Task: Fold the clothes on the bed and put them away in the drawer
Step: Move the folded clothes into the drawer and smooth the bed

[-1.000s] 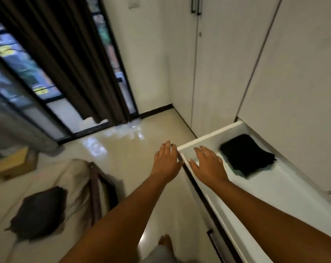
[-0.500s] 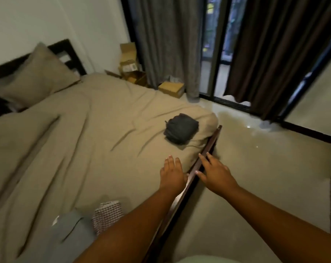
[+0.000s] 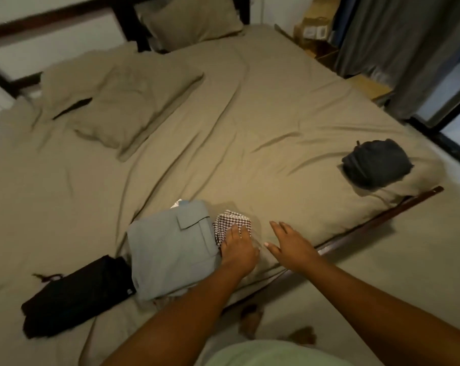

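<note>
Looking down at the bed (image 3: 250, 128) with its olive-tan sheet, there are four bits of clothing lying on it. Closest to the near edge is a folded light blue garment (image 3: 170, 254) (pocket flap facing up, so shorts or trousers, can't tell which). Right up against its right side sits a small folded checked cloth (image 3: 232, 220), dark red and white. On the blue one's left, touching its lower corner, lies a black garment (image 3: 73, 297), stretched out more loosely. Well apart from those three, over near the bed's right corner, is a dark grey bundle (image 3: 376, 165).

The left hand (image 3: 238, 250) lies flat, fingers straight and close together. The fingertips are on the near part of the checked cloth and the palm sits by the blue garment's right edge, with nothing gripped. The right hand (image 3: 289, 245) is just beside it, palm down with fingers spread and thumb out, over bare sheet by the bed's edge. I can't tell if it actually touches the sheet.

Two pillows (image 3: 118, 101) in the same colour are up at the head end. A dark wooden bed rail (image 3: 376, 220) runs along the near side. There are cardboard boxes (image 3: 313, 30) and a grey curtain (image 3: 397, 48) past the far right side. The whole view is a bit blurry.
</note>
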Demonstrator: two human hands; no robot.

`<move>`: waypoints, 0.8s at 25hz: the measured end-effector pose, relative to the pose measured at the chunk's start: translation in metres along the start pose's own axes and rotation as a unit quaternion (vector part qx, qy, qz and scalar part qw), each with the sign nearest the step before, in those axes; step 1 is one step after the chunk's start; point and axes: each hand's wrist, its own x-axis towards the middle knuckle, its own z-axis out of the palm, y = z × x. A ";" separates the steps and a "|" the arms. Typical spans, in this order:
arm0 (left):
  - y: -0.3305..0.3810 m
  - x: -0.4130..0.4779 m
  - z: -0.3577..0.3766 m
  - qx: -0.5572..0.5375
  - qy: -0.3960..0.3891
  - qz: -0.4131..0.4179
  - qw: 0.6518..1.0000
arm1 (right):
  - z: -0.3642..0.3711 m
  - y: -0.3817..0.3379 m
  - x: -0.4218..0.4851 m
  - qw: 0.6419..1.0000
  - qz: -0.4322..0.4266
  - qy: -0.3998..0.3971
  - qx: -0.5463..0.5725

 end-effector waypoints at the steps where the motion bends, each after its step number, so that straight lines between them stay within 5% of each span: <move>1: -0.012 -0.001 0.005 -0.020 -0.005 -0.016 1.000 | 0.007 -0.010 0.006 0.999 0.002 -0.023 0.023; 7: -0.039 0.014 0.021 -0.109 -0.046 -0.066 0.991 | 0.052 -0.033 0.047 0.959 0.122 -0.109 0.230; 14: -0.064 0.056 0.044 -0.201 -0.034 -0.118 0.972 | 0.139 -0.011 0.145 0.860 0.178 -0.119 0.464; 20: -0.074 0.058 0.051 -0.249 -0.021 -0.119 0.961 | 0.119 -0.034 0.145 0.793 0.213 -0.137 0.554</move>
